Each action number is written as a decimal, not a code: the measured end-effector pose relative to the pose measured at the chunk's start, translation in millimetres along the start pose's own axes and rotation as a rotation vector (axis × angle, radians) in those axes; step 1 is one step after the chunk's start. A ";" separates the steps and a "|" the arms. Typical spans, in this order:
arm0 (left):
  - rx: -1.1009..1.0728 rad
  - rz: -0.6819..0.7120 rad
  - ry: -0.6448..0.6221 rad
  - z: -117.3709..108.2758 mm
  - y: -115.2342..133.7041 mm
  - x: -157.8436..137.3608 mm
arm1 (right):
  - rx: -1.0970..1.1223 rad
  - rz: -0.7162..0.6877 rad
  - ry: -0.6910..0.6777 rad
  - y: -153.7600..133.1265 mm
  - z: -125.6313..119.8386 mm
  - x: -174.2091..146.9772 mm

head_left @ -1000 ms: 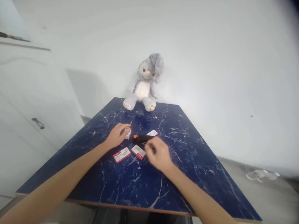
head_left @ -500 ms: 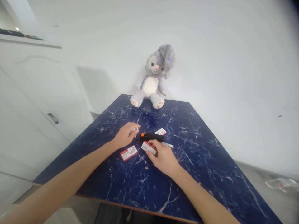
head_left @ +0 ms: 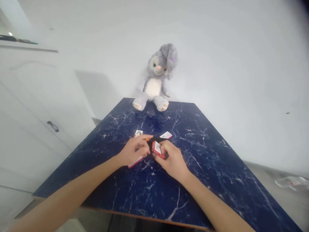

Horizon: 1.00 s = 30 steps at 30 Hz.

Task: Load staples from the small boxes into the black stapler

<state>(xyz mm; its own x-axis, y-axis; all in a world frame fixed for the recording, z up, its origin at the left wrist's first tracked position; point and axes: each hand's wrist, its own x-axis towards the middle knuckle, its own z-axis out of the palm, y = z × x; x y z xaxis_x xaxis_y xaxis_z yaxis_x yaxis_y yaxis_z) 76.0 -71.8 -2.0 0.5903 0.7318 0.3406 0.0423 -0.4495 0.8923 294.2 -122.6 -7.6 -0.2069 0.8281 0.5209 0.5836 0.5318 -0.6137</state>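
Observation:
My right hand (head_left: 173,158) pinches a small red-and-white box (head_left: 158,149), tilted up off the table. My left hand (head_left: 135,150) is just left of it, index finger stretched out and the other fingers bent, with nothing visible in them. Beneath that hand lies a second red-and-white box (head_left: 134,163), mostly covered. Another small box (head_left: 138,132) with a picture on it lies just beyond the left hand. Between and behind both hands is a black stapler-like tool (head_left: 158,139) with an orange part, largely hidden. A further white-and-red box (head_left: 166,135) lies past it.
A grey plush rabbit (head_left: 155,80) sits at the far edge of the dark blue marbled table (head_left: 154,190), against the white wall. To the left stands a white cabinet with a dark handle (head_left: 53,126). A clear plastic item (head_left: 292,183) lies on the floor at right.
My left hand has let go of the box with the picture and come nearer and rightward, over the second box. My right hand has lifted and tilted its box.

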 end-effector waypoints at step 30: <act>-0.342 -0.322 0.045 -5.7 4.0 13.3 | 0.364 0.006 -0.016 14.4 -19.9 7.0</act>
<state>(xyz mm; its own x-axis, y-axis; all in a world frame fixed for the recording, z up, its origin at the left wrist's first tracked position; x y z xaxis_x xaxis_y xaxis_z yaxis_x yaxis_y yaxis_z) 79.4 -60.9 7.8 0.5547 0.8313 0.0365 -0.0551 -0.0070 0.9985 316.9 -112.7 -0.9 -0.2181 0.8324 0.5095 0.2679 0.5531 -0.7889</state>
